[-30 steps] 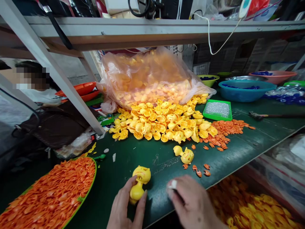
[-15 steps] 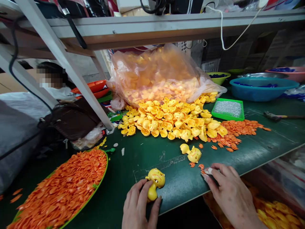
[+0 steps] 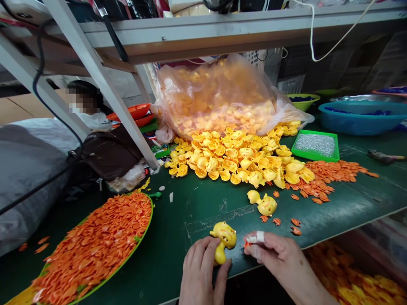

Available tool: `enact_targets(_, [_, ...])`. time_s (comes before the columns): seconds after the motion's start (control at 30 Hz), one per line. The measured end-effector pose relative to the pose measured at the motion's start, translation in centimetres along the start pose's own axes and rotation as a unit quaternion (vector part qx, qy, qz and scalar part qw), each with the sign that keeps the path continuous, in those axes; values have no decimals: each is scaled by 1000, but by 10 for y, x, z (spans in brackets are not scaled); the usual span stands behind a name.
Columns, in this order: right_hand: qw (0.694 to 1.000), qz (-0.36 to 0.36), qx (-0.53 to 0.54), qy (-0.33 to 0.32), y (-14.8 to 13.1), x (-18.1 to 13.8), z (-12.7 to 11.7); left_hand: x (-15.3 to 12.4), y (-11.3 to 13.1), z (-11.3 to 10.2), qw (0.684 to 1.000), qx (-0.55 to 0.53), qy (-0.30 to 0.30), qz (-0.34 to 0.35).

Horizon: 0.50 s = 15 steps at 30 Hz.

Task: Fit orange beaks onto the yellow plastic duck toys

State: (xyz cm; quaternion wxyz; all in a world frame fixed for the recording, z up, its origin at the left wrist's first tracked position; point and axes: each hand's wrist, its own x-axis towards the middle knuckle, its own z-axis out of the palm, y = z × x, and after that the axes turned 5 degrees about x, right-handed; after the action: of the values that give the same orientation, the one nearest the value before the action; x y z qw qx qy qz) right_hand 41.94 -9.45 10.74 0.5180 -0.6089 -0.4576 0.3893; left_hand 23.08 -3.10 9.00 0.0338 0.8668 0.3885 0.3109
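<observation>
My left hand point(image 3: 200, 271) grips a yellow plastic duck half point(image 3: 223, 242) at the near edge of the green table point(image 3: 197, 212), holding it by its lower end. My right hand point(image 3: 280, 258), with a white bandage on one finger, pinches a small orange beak piece point(image 3: 247, 244) right beside the duck half's head. Another yellow duck half point(image 3: 263, 204) lies just beyond, with three loose orange beak pieces point(image 3: 294, 225) near it.
A heap of yellow duck halves point(image 3: 235, 159) spills from a clear plastic bag point(image 3: 219, 95). Orange beak pieces fill a green-rimmed tray point(image 3: 92, 245) at left and lie scattered point(image 3: 330, 173) at right. A green tray of small metal parts point(image 3: 314, 145), a blue basin point(image 3: 362, 116) and a seated person point(image 3: 85, 106) are behind.
My right hand reached out to the loose orange pieces, picked one up and came back to the duck half. The view shifted left, so everything sits further right in the frame.
</observation>
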Motion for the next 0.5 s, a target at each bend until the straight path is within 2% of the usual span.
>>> enact_targets(0.1, [1000, -3, -26, 8, -2, 1, 0, -1, 0, -3, 999, 14, -13, 31])
enact_targets(0.2, [993, -81, -83, 24, -1, 3, -1, 0, 3, -4, 998, 34, -28, 52])
enact_targets(0.3, [978, -159, -129, 42, -4, 5, 3, 1, 10, 0, 998, 39, -29, 44])
enact_targets(0.4, [958, -202, -193, 69, -8, 6, 10, 1, 17, 7, 998, 35, -27, 40])
enact_targets(0.5, [932, -250, -247, 85, -11, 7, 16, -1, 22, 14, 1000, 20, -11, 0])
